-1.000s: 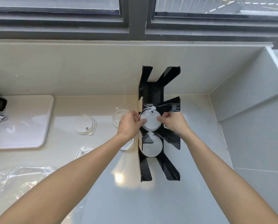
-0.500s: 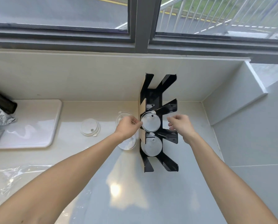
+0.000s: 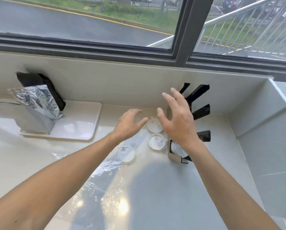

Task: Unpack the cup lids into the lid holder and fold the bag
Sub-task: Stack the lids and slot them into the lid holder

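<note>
Both hands were empty with spread fingers, left hand [image 3: 129, 122] and right hand [image 3: 177, 120] above three clear round plastic lids [image 3: 154, 125] at frame centre, beside the black slotted lid holder [image 3: 201, 112]. Better to pinch one rim gently.

The right hand [image 3: 177, 120] covers the middle of the black lid holder [image 3: 202, 112], so its central slots cannot be read; only part of one white lid [image 3: 178, 149] shows below the wrist; the clear bag [image 3: 104, 170] is blurred by glare, its outline uncertain; both forearms run off the bottom edge; the left hand [image 3: 129, 123] is motion-blurred
</note>
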